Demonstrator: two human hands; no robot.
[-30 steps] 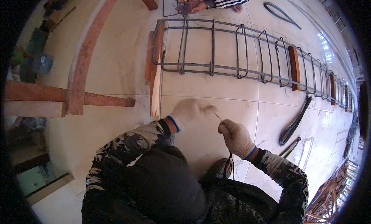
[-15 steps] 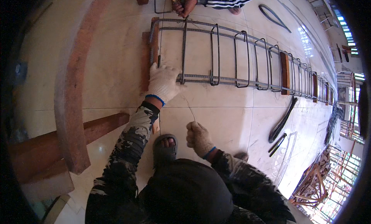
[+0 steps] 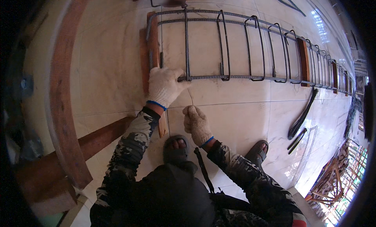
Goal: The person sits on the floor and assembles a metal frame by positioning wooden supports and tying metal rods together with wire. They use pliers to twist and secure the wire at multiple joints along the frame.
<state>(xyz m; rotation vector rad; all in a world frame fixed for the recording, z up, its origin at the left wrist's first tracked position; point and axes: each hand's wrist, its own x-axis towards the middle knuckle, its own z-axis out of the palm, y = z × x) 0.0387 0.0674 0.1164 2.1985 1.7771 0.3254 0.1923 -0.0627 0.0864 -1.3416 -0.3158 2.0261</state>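
Open floor (image 3: 239,117) right of the right hand (image 3: 197,125) leaves passage up to the metal cage (image 3: 209,77). The left hand (image 3: 166,86) blocks its near left corner, and thin wire (image 3: 191,97) crosses the gap between the hands. Hoops (image 3: 187,47) leave only slots; timber (image 3: 64,109) obstructs the left.

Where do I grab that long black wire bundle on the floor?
Probably around the middle of the black wire bundle, coming from above, on the side away from the rebar cage. It lies flat on the tiled floor, long and narrow, so holding it crosswise should suit. Its thin end sits close to the cage, leaving less room there.
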